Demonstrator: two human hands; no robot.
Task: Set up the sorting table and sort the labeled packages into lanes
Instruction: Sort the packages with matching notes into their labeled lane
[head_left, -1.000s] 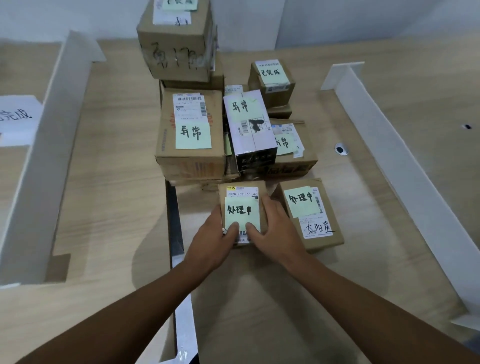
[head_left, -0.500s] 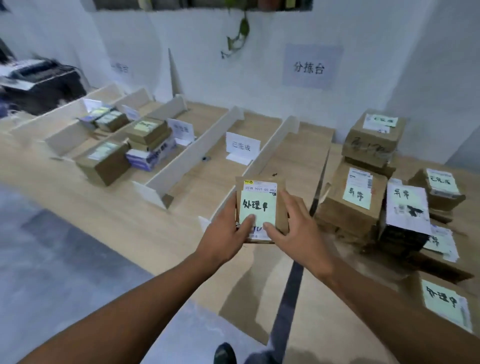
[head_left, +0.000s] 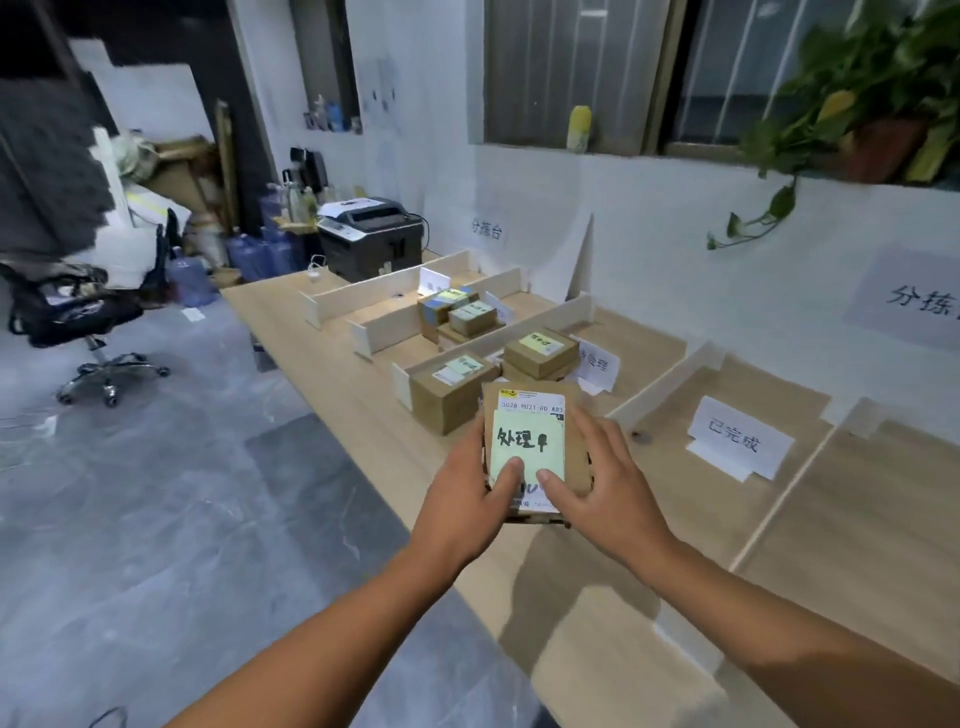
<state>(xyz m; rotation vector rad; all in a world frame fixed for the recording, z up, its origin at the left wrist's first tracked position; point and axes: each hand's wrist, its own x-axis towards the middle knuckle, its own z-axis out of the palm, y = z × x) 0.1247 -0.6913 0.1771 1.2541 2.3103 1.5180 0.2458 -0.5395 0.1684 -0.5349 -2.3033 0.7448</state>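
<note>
A small cardboard package (head_left: 574, 415) with a green handwritten note is held in the air over the front edge of the wooden sorting table (head_left: 857, 545). My left hand (head_left: 462, 504) grips its left side, thumb on the label. My right hand (head_left: 602, 483) grips its right side, thumb on the lower label. Beyond it, white dividers (head_left: 665, 384) split the table into lanes. One lane holds two labeled boxes (head_left: 540, 353), a farther lane several small boxes (head_left: 457, 312). A white card (head_left: 737, 441) stands in the lane at right.
A black printer (head_left: 371, 236) sits at the table's far end. An office chair (head_left: 78, 322) stands on the grey floor at left, with clutter and water bottles (head_left: 260, 254) behind. A plant (head_left: 857, 104) hangs from the window ledge at upper right.
Both hands lifted the package off the table beside the pile and carried it left. My view swung left, so the pile is out of sight and the lanes lie ahead.
</note>
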